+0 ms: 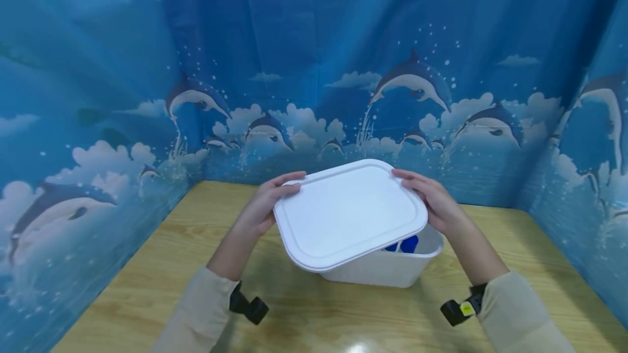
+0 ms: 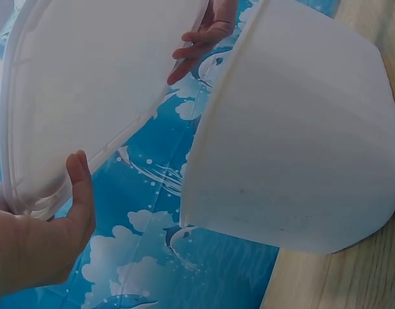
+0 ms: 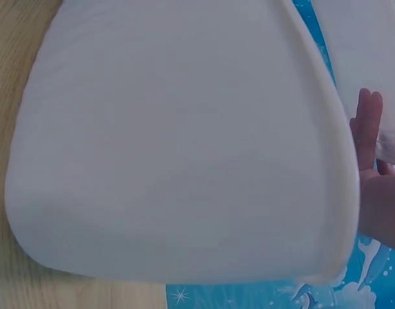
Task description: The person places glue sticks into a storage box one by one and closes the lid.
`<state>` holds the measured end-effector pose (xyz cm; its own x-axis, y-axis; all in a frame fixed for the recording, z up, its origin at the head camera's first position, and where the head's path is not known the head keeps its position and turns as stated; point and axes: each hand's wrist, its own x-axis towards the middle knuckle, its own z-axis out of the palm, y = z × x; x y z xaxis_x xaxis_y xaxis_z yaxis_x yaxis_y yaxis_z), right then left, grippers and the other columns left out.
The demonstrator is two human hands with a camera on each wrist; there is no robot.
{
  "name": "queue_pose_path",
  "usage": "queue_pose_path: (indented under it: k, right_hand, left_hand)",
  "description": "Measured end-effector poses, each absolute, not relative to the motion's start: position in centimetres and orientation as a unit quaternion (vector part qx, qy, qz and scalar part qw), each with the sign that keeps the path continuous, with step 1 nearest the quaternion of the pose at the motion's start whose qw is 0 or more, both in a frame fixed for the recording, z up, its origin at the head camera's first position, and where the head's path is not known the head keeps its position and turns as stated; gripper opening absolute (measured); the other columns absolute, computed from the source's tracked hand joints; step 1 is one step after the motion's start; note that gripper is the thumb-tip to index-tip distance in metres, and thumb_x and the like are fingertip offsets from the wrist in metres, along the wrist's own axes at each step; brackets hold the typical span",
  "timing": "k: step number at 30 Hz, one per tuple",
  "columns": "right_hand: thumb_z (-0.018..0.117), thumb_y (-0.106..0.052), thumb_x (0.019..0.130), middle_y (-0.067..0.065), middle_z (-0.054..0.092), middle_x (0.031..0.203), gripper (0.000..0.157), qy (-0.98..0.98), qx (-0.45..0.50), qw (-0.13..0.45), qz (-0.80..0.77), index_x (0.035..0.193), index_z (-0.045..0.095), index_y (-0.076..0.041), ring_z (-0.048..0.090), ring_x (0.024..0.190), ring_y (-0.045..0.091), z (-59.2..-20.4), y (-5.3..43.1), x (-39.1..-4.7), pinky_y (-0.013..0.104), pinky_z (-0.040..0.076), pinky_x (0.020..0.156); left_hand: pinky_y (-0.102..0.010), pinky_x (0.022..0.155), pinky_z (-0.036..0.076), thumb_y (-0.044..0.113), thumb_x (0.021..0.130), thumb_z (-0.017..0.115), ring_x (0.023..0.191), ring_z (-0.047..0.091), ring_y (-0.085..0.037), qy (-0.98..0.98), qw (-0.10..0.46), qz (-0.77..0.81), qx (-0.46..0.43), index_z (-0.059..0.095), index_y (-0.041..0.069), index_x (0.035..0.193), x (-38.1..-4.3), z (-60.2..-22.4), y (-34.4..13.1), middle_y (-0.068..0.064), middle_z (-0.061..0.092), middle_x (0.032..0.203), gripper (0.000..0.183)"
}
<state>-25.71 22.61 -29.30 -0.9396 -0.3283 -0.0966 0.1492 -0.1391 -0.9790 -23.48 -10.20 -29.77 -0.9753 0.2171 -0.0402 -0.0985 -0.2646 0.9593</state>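
Observation:
A white rectangular lid (image 1: pixel 350 214) with rounded corners is held up and tilted above a white plastic box (image 1: pixel 378 271). My left hand (image 1: pixel 267 200) grips the lid's left edge, fingers on top. At the opposite edge my right hand (image 1: pixel 432 198) holds it near the far right corner. In the left wrist view the lid's underside (image 2: pixel 87 77) shows, apart from the box wall (image 2: pixel 300 135). Blue things (image 1: pixel 409 244) stand inside the box at its right end; the lid hides the rest of the inside. The box wall (image 3: pixel 184 148) fills most of the right wrist view.
The box stands on a wooden table (image 1: pixel 294 315). A blue curtain (image 1: pixel 314 70) printed with dolphins and clouds closes off the back and both sides. Black wrist cameras are strapped at both sleeves (image 1: pixel 201 304).

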Motion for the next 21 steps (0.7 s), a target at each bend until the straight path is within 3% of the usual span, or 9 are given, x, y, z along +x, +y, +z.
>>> queue_pose_path:
  k: [5, 11, 16, 21]
  right_hand:
    - [0.052, -0.022, 0.095, 0.006, 0.012, 0.151, 0.055, 0.633, -0.048, 0.154, -0.757, 0.145, 0.028, -0.015, 0.049, 0.112, 0.013, -28.9, 23.0, -25.2, 0.027, 0.046, 0.086]
    - [0.05, -0.022, 0.096, 0.004, 0.008, 0.152, 0.056, 0.616, -0.005, 0.13, -0.777, 0.146, 0.024, -0.02, 0.023, 0.133, 0.024, -28.8, 24.0, -24.5, 0.025, 0.046, 0.086]
    - [0.047, -0.022, 0.097, 0.003, 0.003, 0.153, 0.056, 0.603, 0.014, 0.105, -0.791, 0.147, 0.021, -0.021, 0.013, 0.136, 0.024, -29.1, 24.9, -23.9, 0.023, 0.046, 0.084]
    - [0.047, -0.026, 0.097, 0.003, 0.0, 0.153, 0.057, 0.615, 0.026, 0.097, -0.782, 0.147, 0.02, -0.023, 0.011, 0.136, 0.025, -29.6, 25.4, -23.2, 0.031, 0.035, 0.097]
  left_hand:
    - [-0.033, 0.08, 0.05, 0.014, 0.094, 0.053, 0.104, 0.058, -0.025, 0.601, 0.104, 0.79, 0.056, 0.047, 0.012, 0.133, -24.0, -29.9, -9.9, -0.013, 0.05, 0.127, 0.04]
    - [-0.025, 0.075, 0.05, 0.021, 0.094, 0.053, 0.096, 0.057, -0.018, 0.606, 0.096, 0.789, 0.043, 0.037, 0.016, 0.14, -24.2, -30.0, -9.8, -0.01, 0.046, 0.13, 0.048]
    - [-0.033, 0.085, 0.048, 0.02, 0.093, 0.056, 0.102, 0.056, -0.023, 0.613, 0.109, 0.781, 0.047, 0.033, 0.017, 0.141, -23.8, -30.4, -10.0, -0.012, 0.044, 0.13, 0.054]
    - [-0.037, 0.087, 0.046, 0.015, 0.094, 0.055, 0.103, 0.056, -0.026, 0.629, 0.114, 0.765, 0.08, 0.034, 0.013, 0.14, -23.3, -31.2, -10.1, -0.017, 0.047, 0.127, 0.051]
